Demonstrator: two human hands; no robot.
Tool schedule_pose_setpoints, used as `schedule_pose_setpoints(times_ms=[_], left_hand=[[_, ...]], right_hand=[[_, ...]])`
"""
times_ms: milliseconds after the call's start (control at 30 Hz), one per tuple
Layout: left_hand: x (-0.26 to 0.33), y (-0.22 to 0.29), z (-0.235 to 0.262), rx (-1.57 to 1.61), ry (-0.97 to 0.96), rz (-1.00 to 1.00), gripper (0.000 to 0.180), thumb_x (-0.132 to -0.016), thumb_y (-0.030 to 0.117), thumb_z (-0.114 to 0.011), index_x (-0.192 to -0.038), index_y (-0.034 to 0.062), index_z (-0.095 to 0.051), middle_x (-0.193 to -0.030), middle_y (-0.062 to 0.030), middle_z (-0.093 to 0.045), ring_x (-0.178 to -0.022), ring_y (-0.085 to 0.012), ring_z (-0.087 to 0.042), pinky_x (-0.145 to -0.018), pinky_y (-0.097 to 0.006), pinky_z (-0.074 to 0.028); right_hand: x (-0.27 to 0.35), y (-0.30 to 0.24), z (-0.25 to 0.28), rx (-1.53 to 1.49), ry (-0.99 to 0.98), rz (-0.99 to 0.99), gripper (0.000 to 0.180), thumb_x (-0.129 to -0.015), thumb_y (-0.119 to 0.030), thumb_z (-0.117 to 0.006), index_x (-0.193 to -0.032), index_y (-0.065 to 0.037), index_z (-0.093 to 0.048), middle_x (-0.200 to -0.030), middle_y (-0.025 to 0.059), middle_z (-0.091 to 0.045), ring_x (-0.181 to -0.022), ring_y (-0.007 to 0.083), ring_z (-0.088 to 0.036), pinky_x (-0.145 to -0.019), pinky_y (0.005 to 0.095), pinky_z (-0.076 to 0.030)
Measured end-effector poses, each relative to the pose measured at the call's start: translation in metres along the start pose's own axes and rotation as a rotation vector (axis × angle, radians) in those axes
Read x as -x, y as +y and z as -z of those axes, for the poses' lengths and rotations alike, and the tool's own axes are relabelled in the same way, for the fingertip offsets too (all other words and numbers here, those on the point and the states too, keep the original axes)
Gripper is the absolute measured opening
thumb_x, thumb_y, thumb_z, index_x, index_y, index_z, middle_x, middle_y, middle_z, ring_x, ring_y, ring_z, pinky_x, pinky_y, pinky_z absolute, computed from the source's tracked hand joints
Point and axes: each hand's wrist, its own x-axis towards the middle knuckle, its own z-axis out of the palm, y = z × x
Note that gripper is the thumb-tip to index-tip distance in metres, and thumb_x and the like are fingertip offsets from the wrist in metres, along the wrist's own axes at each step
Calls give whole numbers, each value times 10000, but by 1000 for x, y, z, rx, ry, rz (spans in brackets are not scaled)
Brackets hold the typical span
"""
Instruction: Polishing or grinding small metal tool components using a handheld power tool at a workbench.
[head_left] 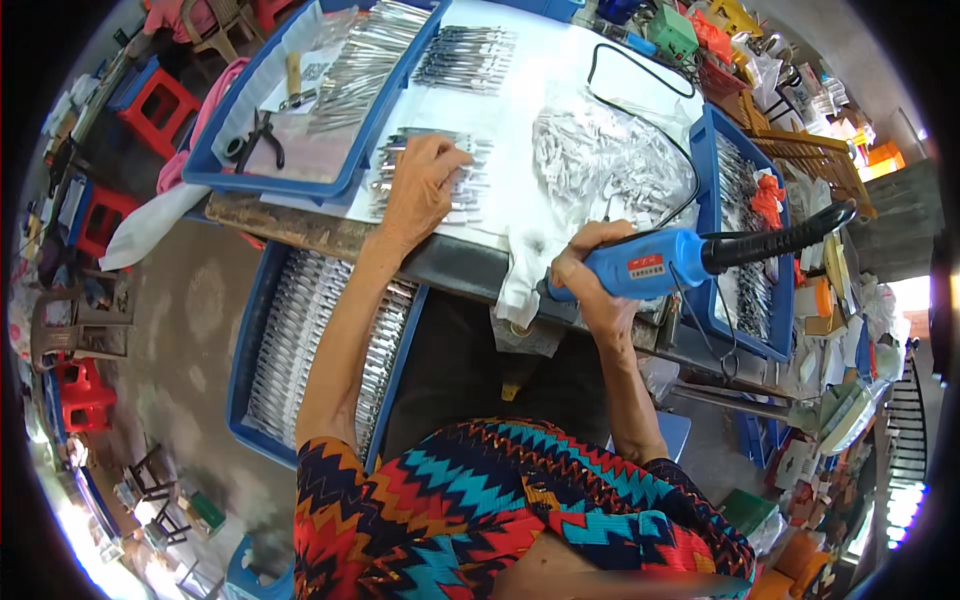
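Note:
My left hand (pixel 425 190) rests over a row of slim silver metal pieces (pixel 465 205) on the white-covered table. Its fingers are bent together, and the fingertips and whatever lies under them are hidden. Gripped in my right hand (pixel 597 285) is a blue electric screwdriver (pixel 650 265), held nearly level over the table's front edge. Its dark nose points left, beside a crumpled white cloth (pixel 523 265) hanging over the edge. Farther back lies a second group of slim metal pieces (pixel 465 58). A heap of small whitish parts in clear plastic (pixel 610 150) lies beyond the screwdriver.
At the left, a blue tray (pixel 345 185) holds long silver rods, black-handled pliers (pixel 265 143) and a tape roll. Another blue bin (pixel 240 400) of metal pieces sits below the table. A third blue tray (pixel 706 190) stands right. A black cable (pixel 690 165) curves across the table.

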Motion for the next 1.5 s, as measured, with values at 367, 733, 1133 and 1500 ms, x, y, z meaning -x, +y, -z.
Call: schedule_pose_setpoints(times_ms=[367,733,1133,1500], left_hand=[[-140,-95,-79,-278,-58,-21,179,-718,5,-542,-865,74,-619,-823,-126,-558,-836,-314,-516,-743,-389,-411],[-166,-139,-116,-446,-105,-205,187,-688,11,-562,-848,103,-594,-869,-71,-558,-890,-274,-520,-703,-382,-446],[-148,-102,-69,-385,306,-280,193,-783,13,-529,-959,90,-508,-838,-39,-567,-755,-185,-566,-750,-356,-390],[-25,64,7,809,268,381,203,-866,59,-533,-1060,21,-490,-742,-40,-557,-527,-53,-461,-455,-162,-350]], right_hand=[[0,-3,11,-27,-167,34,288,-697,67,-627,-910,-37,-464,-693,58,-511,-597,120,-500,-558,256,-403],[-8,-22,4,24,-19,-139,260,-609,39,-700,-796,-52,-545,-627,48,-564,-564,131,-536,-538,231,-386],[1,-16,11,-30,-150,-31,282,-705,68,-642,-894,-51,-470,-691,50,-545,-599,107,-521,-557,231,-392],[2,-4,4,-27,112,-47,237,-652,33,-681,-821,-6,-519,-689,57,-547,-594,115,-530,-559,244,-429]])
